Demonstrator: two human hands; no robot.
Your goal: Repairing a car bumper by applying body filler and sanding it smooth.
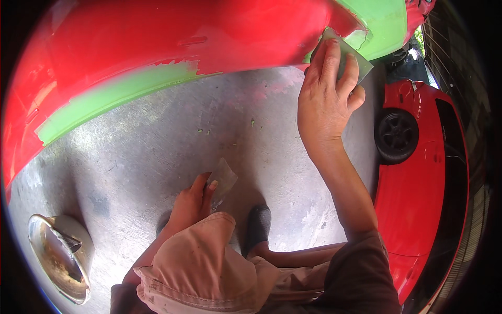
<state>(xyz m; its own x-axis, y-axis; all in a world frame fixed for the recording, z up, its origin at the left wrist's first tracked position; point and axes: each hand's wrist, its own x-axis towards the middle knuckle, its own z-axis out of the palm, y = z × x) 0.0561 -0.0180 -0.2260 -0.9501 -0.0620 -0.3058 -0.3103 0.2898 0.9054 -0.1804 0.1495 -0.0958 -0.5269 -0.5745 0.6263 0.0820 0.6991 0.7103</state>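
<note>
A red car body panel point(130, 36) curves across the top, with pale green patches point(117, 99) along its lower edge and at the upper right. My right hand point(329, 89) is closed on a thin grey-green sheet point(355, 67) that looks like sandpaper. It lies against the panel's edge, beside the upper right green patch point(384, 26). Lower down and to the left, well away from the panel, my left hand point(191, 204) pinches a translucent flat plastic piece point(224, 178) between thumb and fingers. That piece's far corner points up and right.
A round bucket point(86, 246) with murky water and a dark object in it stands at the lower left. On the right is a red car point(413, 193) with a black wheel point(397, 135). Small green bits lie on the concrete floor point(172, 131); my shoe point(258, 225) rests there.
</note>
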